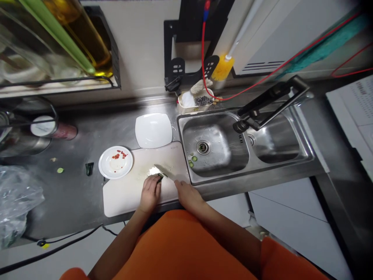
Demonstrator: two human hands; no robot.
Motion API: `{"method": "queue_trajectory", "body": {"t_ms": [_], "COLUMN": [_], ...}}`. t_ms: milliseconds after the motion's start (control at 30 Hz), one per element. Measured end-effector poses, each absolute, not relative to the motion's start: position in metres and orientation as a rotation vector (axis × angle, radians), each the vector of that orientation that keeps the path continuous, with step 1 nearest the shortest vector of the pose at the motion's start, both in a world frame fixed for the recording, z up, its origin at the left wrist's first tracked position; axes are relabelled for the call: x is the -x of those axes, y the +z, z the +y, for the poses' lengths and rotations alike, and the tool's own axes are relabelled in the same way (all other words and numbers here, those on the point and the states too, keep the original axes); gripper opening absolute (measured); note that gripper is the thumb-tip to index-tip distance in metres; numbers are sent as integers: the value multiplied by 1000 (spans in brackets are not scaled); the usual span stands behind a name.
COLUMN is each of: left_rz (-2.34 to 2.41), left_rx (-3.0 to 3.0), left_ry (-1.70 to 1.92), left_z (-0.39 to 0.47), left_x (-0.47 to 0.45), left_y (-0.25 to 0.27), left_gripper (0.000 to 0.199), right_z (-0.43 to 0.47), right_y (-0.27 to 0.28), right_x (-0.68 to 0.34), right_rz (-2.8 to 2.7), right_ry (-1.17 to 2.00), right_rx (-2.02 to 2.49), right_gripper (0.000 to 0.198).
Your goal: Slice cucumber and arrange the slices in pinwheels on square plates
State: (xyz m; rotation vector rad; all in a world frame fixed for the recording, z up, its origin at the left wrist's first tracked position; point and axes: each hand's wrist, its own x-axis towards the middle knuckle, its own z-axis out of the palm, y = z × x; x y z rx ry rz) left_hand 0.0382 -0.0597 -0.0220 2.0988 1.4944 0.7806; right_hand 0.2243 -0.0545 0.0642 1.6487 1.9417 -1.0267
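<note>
The left hand [150, 190] has its fingers bunched together on a small piece of cucumber [160, 177], which lies at their tips on the side toward the knife [164, 172], its long axis too small to tell. The right hand [185, 191] is farther from the piece, fingers wrapped around the hidden handle, the blade slanting forward and leftward from them past the left fingertips. Beneath both hands' fingers lies the cutting board [122, 198].
</note>
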Motion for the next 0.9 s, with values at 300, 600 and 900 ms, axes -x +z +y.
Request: {"method": "queue_trajectory", "body": {"t_ms": [300, 600, 900], "left_rz": [1505, 1517, 1524], "left_rx": [-2086, -2111, -2119], "left_ry": [757, 772, 775], "left_z": [-60, -62, -61], "left_x": [-38, -37, -37], "left_y": [-20, -23, -23], "left_gripper": [25, 22, 21], "right_z": [-64, -66, -63], "right_y": [93, 98, 102], "right_x": [-233, -234, -232], "right_rz": [1893, 1880, 1881], "right_ry": [-1085, -1083, -1085], "right_rx": [-1591, -1582, -1576], "right_gripper": [36, 35, 35]}}
